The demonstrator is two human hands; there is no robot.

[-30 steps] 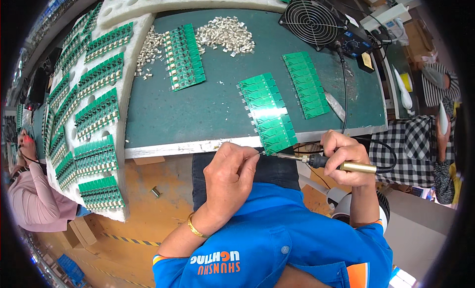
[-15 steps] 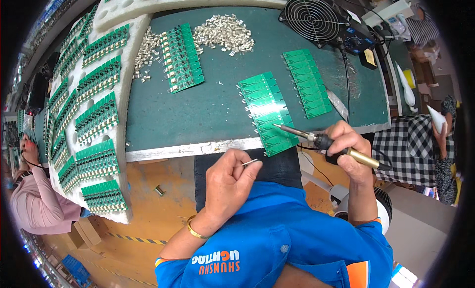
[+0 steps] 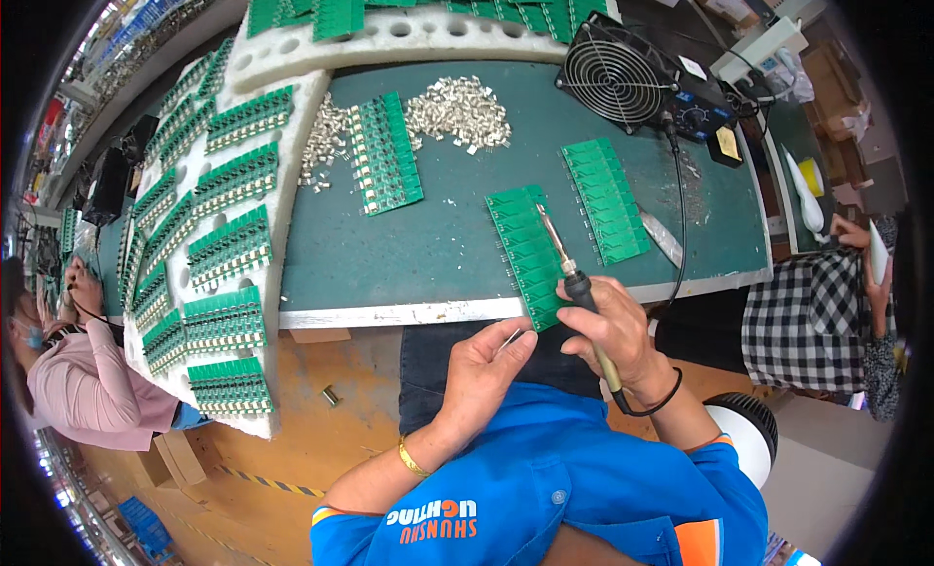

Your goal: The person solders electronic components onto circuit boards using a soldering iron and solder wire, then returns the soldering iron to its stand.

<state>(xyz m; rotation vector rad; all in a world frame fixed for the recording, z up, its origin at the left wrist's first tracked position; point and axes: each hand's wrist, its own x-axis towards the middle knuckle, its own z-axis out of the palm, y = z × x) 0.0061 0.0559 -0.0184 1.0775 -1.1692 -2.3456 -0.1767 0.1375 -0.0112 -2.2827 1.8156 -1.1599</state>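
Note:
My right hand [image 3: 623, 337] grips a soldering iron [image 3: 578, 292] by its handle, tip pointing away from me. The tip lies over the upper right part of a green circuit board panel [image 3: 516, 240]; whether it touches cannot be told. Pinched between thumb and fingers of my left hand [image 3: 482, 376] is a thin, silvery wire [image 3: 508, 339], close to the panel's near end. Pins stick out along that panel's left side. A second green panel [image 3: 605, 206] lies to its right. Farther left is a panel carrying components [image 3: 389, 157].
Small metallic-white parts [image 3: 462, 113] are heaped at the back. White foam racks [image 3: 292, 191] with filled boards stand left, more boards behind. A fan unit [image 3: 615, 74] with a cable [image 3: 682, 206] sits back right, near a blade-like tool [image 3: 662, 237]. Co-workers sit at both sides.
The soldering iron has swung left and points more steeply away, its tip now higher up the panel. My left hand still pinches the wire. The whole view has shifted a little.

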